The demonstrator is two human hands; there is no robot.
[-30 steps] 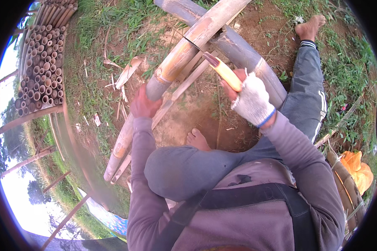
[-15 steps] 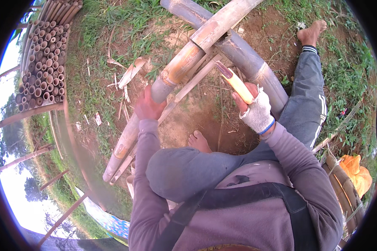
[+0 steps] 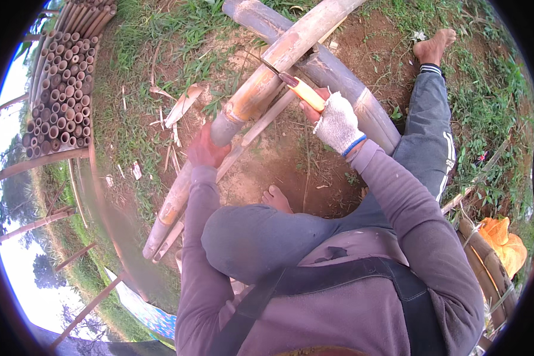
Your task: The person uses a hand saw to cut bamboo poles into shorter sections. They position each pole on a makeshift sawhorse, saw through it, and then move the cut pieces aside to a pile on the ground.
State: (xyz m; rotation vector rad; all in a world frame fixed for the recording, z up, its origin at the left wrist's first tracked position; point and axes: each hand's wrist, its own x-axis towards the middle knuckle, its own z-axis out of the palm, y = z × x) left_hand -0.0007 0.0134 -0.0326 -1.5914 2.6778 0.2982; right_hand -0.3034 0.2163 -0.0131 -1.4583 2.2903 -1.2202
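Observation:
A long bamboo pole [image 3: 291, 47] slants from the lower left up to the top, lying across a thicker greyish bamboo pole [image 3: 356, 92]. My left hand [image 3: 207, 147], bare, is wrapped around the slanting pole below a joint. In my right hand [image 3: 335, 121], in a white knitted glove with bare fingertips, is the yellow-and-dark-red handle of a hand saw [image 3: 307, 95]. Its thin dark blade lies across the slanting pole and sticks out past the far side. The blade shows edge-on, so its teeth cannot be made out.
A split bamboo strip [image 3: 255, 132] runs beneath the slanting pole. Pale shavings [image 3: 184, 105] lie on the grass and soil. Cut bamboo tubes [image 3: 65, 95] are stacked at far left. My bare feet [image 3: 434, 46] rest on the ground. An orange bag [image 3: 504, 243] sits at right beside bound bamboo.
My right hand has moved up and left with the saw, and more of the blade now shows beyond the pole. My left hand keeps its grip on the pole.

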